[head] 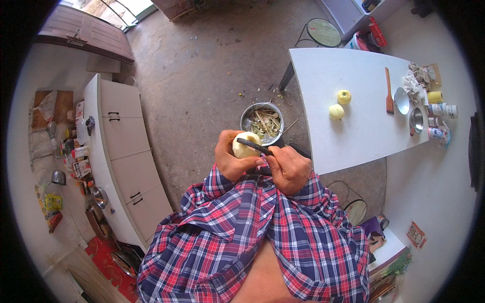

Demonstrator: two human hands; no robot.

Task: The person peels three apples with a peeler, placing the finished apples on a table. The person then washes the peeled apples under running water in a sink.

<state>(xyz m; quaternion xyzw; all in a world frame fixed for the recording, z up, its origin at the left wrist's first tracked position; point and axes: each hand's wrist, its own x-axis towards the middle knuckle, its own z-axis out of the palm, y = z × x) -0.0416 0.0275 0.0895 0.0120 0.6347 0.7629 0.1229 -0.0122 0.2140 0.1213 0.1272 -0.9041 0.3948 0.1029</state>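
Note:
My left hand holds a pale, peeled round fruit, which looks like an apple, in front of my chest. In my right hand is a dark, narrow tool, a knife or a peeler. Its far end lies across the upper side of the fruit; whether it is cutting in, I cannot tell. Just beyond both hands, a lined bucket stands on the floor, holding peelings and thin sticks. Two more peeled fruits, one behind the other, rest on the white table to the right.
The white table carries a wooden spatula, a white bowl, a metal bowl and several jars. A round stool stands behind it. Left is a long cabinet crowded with kitchen goods. Scraps dot the concrete floor.

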